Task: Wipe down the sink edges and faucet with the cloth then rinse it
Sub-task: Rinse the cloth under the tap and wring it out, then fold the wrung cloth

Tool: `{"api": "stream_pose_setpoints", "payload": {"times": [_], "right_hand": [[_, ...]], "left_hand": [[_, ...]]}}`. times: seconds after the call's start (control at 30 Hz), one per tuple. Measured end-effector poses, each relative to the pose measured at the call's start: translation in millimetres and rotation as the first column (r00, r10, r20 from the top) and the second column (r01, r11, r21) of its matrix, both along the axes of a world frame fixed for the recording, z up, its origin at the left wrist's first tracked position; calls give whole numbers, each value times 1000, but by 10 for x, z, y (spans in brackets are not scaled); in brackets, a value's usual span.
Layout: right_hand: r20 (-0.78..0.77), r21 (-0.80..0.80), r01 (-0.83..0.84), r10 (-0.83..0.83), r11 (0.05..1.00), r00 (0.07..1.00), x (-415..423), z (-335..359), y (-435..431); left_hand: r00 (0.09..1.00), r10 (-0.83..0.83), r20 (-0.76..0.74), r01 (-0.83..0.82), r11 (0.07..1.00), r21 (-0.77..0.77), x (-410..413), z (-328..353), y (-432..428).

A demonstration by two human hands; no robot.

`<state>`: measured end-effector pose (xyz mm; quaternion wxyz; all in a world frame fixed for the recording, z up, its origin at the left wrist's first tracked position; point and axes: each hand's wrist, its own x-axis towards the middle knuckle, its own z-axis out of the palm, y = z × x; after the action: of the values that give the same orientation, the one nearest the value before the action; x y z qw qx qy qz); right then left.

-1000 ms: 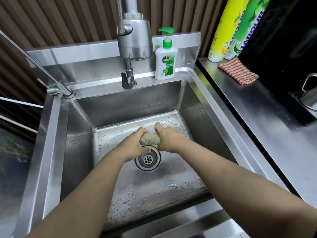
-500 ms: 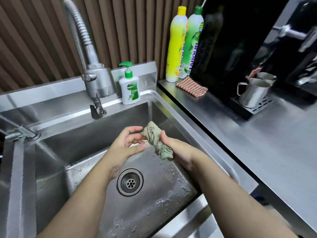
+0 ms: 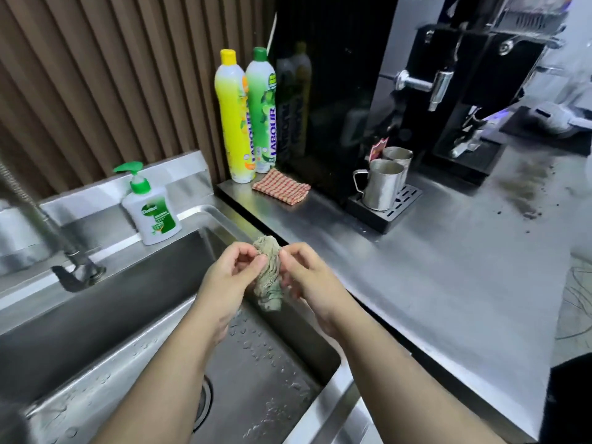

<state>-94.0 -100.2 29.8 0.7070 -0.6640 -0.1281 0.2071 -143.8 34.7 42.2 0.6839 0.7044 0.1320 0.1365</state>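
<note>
The faucet (image 3: 38,219) is blurred and cut off at the left edge; forearms hide most of the drain (image 3: 205,402).

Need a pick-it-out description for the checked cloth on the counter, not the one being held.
Start at the steel counter right of the sink, and go to its back corner, where two tall dish soap bottles stand against the slatted wall. The checked cloth lies folded flat just in front of them. Its red-and-cream check sets it apart from the twisted grey-green cloth held over the sink.

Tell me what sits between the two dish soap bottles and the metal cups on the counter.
In the head view, a folded red checked cloth lies on the counter between the bottles and the metal cups.
</note>
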Motion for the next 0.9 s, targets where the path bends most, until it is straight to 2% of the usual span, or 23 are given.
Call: {"api": "stream_pose_setpoints", "payload": {"times": [0.03,0.1,0.17,0.3,0.47,0.57,0.63,0.73,0.83,0.9], "right_hand": [[-40,40,-22,23,999,999,81,72,-82],[-20,43,-32,33,999,999,318,146,-280],[7,49,4,-5,999,1000,590,167,-499],[-67,69,84,-79,994,995,1091,154,-999],[-197,194,236,-198,952,960,1516,32,-1562],[-232,202,251,-203,947,951,1614,-33,-1687],[-276,227,207,-141,952,951,1627,-41,-1687],[-275,254,181,-109,950,955,1638,-43,-1619],[-250,237,295,-235,926,939,1650,-26,-1585],[-269,222,344,-282,913,921,1645,-8,-1624]], "left_hand": [[1000,-11,5,11,1000,-21,113,33,-73],[998,-67,1,67,995,-68,375,94,-255],[992,-126,-9,124,987,-105,659,140,-483],[983,-184,-11,181,975,-129,1183,136,-885],[999,-54,5,54,983,-177,1638,48,-1169],[999,-12,-39,7,991,-134,1811,-9,-1334],[999,5,-35,-13,974,-227,1895,3,-1450],[997,-55,-58,32,943,-332,1961,0,-1564],[986,-116,-120,77,953,-292,1922,-62,-1587],[986,-114,-122,70,946,-318,1902,-64,-1521]]}}
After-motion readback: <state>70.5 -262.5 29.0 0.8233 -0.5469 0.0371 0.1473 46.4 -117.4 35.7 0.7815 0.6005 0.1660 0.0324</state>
